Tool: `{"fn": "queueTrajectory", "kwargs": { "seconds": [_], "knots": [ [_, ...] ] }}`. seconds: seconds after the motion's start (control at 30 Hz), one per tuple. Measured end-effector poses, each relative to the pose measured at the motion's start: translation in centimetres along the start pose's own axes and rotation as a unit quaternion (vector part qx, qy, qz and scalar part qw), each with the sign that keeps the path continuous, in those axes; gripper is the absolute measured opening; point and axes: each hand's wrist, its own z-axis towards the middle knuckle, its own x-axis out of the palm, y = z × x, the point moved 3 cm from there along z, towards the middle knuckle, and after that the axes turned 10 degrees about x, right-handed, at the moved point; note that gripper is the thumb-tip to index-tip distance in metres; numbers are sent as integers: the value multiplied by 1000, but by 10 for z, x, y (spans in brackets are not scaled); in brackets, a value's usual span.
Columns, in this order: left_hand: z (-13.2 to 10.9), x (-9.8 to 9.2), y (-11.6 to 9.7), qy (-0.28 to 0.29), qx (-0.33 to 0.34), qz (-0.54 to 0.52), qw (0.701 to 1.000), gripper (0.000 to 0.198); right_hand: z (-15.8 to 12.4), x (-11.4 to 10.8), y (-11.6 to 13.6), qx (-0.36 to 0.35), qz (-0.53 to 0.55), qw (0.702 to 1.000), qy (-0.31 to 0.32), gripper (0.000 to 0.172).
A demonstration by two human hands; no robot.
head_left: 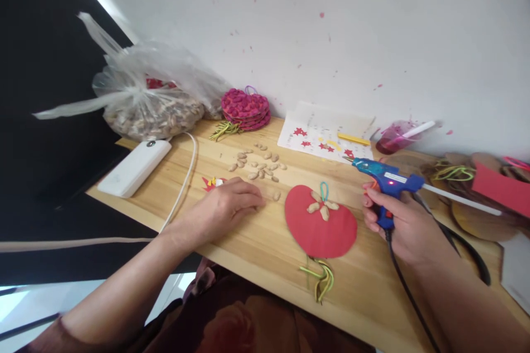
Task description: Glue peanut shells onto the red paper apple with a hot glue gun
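A blue hot glue gun (387, 179) with a white glue stick at its back is held in my right hand (397, 215), fingers wrapped round the handle, nozzle pointing left. My left hand (232, 204) lies on the tabletop with fingers loosely bent and nothing visible in them. A single peanut (276, 196) lies just beyond its fingertips, and several loose peanuts (261, 168) are scattered behind. Between my hands is a red heart-shaped card (321, 237) with several peanuts fixed like petals near its top, a teal loop (324, 192) above and a green-yellow tassel (321, 278) below.
Clear bags of peanuts (153, 113) and a white power bank (134, 168) with a cable stand left. A stack of pink peanut-covered pieces (246, 110) is at the wall. A paper sheet (306, 132), a cup of red paint (391, 140) and brown card pieces (467, 218) lie right.
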Motion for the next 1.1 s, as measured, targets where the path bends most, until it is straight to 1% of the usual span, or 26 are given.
{"fn": "queueTrajectory", "kwargs": {
  "seconds": [0.13, 0.27, 0.4, 0.57, 0.87, 0.97, 1.1],
  "knots": [
    [1, -3, 0, 10, -9, 1, 1000, 24, 3, -2, -2, 4, 0, 1000, -8, 33],
    [0, -7, 1, 24, -22, 8, 999, 31, 5, -5, -4, 8, 7, 1000, -5, 32],
    [-4, -8, 2, 7, -41, 6, 999, 36, 5, -5, -4, 14, 5, 1000, -11, 33],
    [-5, -5, 2, 1, -60, -17, 998, 35, 6, -6, -4, 19, -7, 999, -27, 34],
    [-6, -2, 6, 0, -96, -19, 995, 31, 8, -7, -5, 30, -6, 999, -28, 33],
    [-5, -6, 8, -6, -99, -13, 995, 29, 8, -7, -5, 31, -10, 999, -28, 33],
    [-4, -22, 15, -44, -115, 26, 992, 28, 8, -8, -5, 35, -9, 999, -30, 34]
  ]
}}
